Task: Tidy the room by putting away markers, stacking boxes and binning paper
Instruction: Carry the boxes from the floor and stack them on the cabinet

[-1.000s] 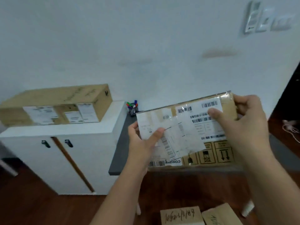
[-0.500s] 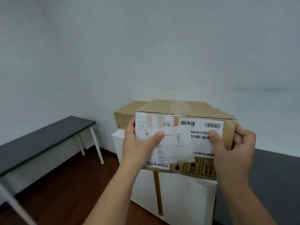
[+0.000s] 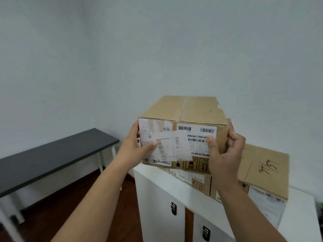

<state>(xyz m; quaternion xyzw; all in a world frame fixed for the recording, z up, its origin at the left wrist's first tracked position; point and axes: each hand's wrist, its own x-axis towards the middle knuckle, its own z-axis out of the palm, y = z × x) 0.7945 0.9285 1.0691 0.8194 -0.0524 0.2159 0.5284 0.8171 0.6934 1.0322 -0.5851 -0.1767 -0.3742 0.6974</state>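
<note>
Box (image 3: 183, 133) is up in both my hands, hovering just above the bigger carton (image 3: 262, 170) on the white cabinet (image 3: 157, 198). Left hand (image 3: 134, 151) and right hand (image 3: 225, 151) clamp opposite ends, thumbs curled onto the label face. Stiff taped cardboard, seems light to me — the ends look like the right grab. Readable: "COMOME" upside down, barcodes, handling symbols, scrawled marker numbers on the carton.

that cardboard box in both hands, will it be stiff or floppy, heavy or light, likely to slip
The box probably stays stiff: its edges look straight and the taped top flat. It seems fairly light, since the left hand and right hand hold it only by its sides, with nothing visibly under it. The glossy labels under the thumbs could be a bit slippery.
</note>
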